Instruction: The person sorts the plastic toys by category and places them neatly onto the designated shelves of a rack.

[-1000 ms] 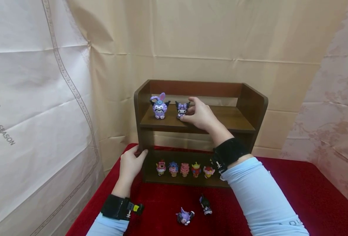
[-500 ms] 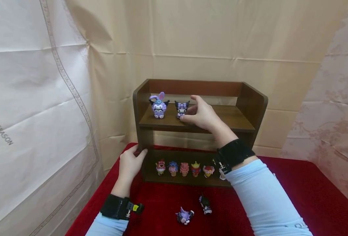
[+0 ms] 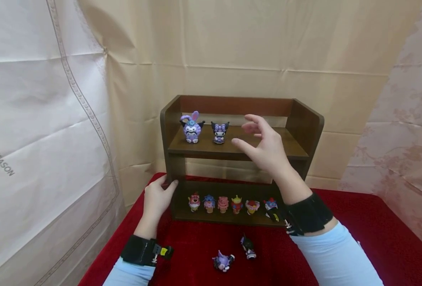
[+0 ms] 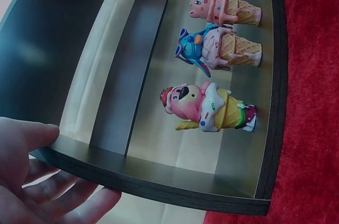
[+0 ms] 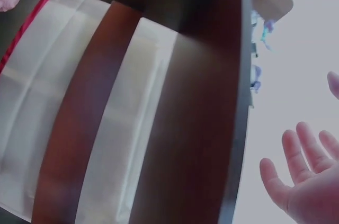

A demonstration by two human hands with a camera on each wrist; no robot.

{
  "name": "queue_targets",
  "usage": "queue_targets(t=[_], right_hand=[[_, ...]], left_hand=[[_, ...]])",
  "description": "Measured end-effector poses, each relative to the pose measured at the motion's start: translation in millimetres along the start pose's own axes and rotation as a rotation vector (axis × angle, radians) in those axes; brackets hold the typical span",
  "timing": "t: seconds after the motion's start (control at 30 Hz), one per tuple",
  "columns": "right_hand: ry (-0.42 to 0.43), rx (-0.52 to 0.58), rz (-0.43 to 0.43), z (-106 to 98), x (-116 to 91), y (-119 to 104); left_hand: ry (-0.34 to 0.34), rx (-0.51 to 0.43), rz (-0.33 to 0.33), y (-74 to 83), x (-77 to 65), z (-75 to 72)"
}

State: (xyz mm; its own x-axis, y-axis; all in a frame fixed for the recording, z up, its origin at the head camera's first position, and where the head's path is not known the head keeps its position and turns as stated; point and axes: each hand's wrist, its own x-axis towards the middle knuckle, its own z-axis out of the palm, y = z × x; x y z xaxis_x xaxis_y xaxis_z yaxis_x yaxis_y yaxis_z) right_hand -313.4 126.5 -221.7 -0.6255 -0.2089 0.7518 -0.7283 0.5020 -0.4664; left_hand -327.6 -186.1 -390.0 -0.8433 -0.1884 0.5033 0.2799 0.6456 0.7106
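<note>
My left hand (image 3: 157,200) grips the left side panel of a brown wooden shelf (image 3: 171,129); the left wrist view has the thumb on the inner side and the fingers (image 4: 79,203) around the outer edge. My right hand (image 3: 266,149), fingers spread and holding nothing, hovers before the upper board. Just left of it a small black-and-purple figurine (image 3: 219,132) stands upright on that board, apart from the hand. A larger purple figurine with rabbit ears (image 3: 191,128) stands further left. In the right wrist view the right hand (image 5: 312,181) is partly cut off.
Several ice-cream-cone figurines line the lower board, among them a pink bear (image 4: 185,102) and a blue-topped one (image 3: 209,203). In front, a purple figurine (image 3: 223,261) and a dark figurine (image 3: 247,247) lie on the red cloth (image 3: 193,246). A beige curtain (image 3: 232,47) hangs behind.
My right hand has let go of the black-and-purple figurine and drawn back to the right, its fingers spreading. The figurine stays standing on the upper board. My left hand keeps its place.
</note>
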Motion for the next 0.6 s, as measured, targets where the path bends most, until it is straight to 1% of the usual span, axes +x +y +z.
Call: queue_targets(t=[0.13,0.27,0.33,0.43,0.53,0.6], right_hand=[[0.048,0.002,-0.099,-10,-23,-3],[0.067,-0.004,-0.139,-19,-44,-3],[0.065,-0.011,-0.137,-22,-54,-1],[0.043,-0.023,-0.109,-25,-70,2],[0.003,-0.029,-0.075,-26,-87,6],[-0.045,-0.046,-0.053,-26,-100,9]], left_hand=[[-0.004,-0.001,0.000,1.4,-1.4,0.6],[-0.004,-0.012,0.005,2.0,-1.7,0.8],[0.002,-0.007,0.001,1.3,-0.8,1.1],[0.006,0.002,-0.003,-0.2,0.7,1.3],[0.002,0.004,-0.004,-0.1,0.8,0.6],[-0.003,0.004,-0.004,0.4,0.4,0.2]])
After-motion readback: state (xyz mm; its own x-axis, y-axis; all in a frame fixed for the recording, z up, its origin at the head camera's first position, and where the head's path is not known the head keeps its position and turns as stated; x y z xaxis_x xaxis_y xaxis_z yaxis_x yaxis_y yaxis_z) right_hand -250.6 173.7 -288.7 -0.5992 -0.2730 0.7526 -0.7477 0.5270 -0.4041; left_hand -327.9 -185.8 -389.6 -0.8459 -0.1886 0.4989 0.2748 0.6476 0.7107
